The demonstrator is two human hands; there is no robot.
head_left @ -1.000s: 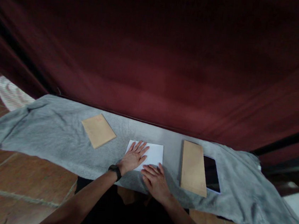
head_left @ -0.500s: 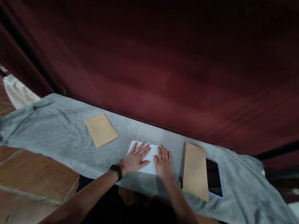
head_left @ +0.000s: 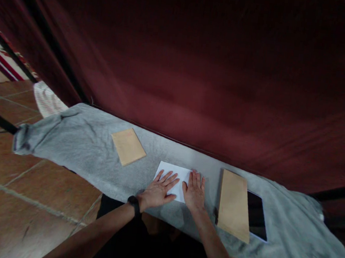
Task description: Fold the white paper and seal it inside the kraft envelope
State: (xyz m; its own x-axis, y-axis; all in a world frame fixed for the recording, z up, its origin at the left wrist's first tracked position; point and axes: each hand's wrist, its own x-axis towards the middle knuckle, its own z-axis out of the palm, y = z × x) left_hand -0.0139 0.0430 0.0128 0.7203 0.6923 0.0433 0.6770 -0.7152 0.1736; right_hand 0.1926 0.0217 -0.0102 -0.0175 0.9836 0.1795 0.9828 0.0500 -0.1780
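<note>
A white sheet of paper (head_left: pixel 183 173) lies flat on the grey cloth (head_left: pixel 94 166) in front of me. My left hand (head_left: pixel 158 191) rests palm down over its left part, fingers spread. On its right edge lies my right hand (head_left: pixel 194 193), also flat, with the fingers stretched out and the thumb a little apart. Both hands partly cover the paper. To the left of it sits a tan envelope (head_left: pixel 128 146), turned at an angle. A thicker tan envelope or packet (head_left: pixel 234 205) is on the right, beyond my right hand.
Partly under the right-hand packet is a dark-screened tablet (head_left: pixel 257 216). A dark red curtain or panel (head_left: pixel 188 98) rises along the far edge of the cloth-covered surface. Brown floor tiles (head_left: pixel 29 204) show at the left, with a pale striped cloth (head_left: pixel 48 101) behind.
The view has turned, so the whole scene sits further right and slightly tilted. My left hand has slid slightly down and towards the middle on the paper; the right stays at its right edge.
</note>
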